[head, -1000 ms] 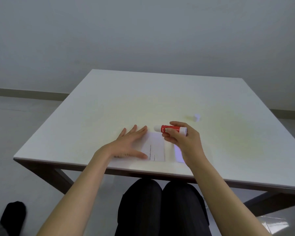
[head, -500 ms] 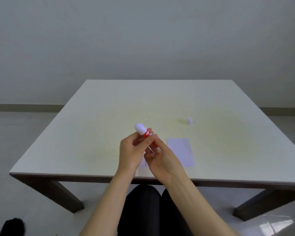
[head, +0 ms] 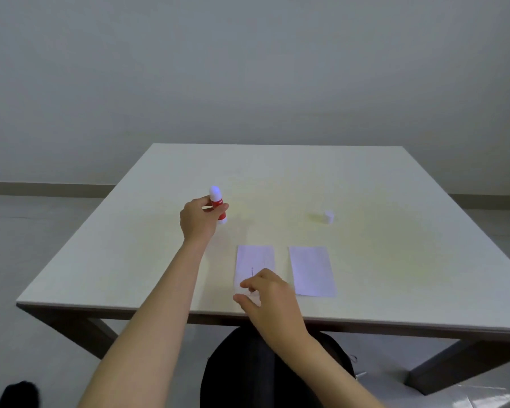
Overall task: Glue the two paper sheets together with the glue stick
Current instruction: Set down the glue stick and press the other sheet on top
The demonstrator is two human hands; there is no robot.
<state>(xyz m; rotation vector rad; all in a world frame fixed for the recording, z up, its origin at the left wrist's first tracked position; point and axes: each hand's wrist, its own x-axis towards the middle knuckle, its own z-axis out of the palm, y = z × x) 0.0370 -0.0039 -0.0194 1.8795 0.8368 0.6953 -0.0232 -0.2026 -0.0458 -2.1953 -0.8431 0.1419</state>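
My left hand (head: 198, 220) is stretched out over the left middle of the white table (head: 395, 260) and grips a red glue stick (head: 217, 205) with a white end, held upright just at the tabletop. Two small white paper sheets lie side by side near the front edge: the left sheet (head: 255, 262) carries a line of print, the right sheet (head: 311, 270) is blank. My right hand (head: 267, 295) hovers over the near end of the left sheet with fingers loosely curled and apart, holding nothing.
A small white cap (head: 329, 217) stands on the table to the far right of the sheets. My dark-clothed knees (head: 265, 372) sit under the front edge. Dark table legs (head: 454, 363) angle down at both sides.
Both hands held the glue stick together near the front edge. Now my left hand has carried it away to the far left, and my right hand has let go and dropped toward the left sheet.
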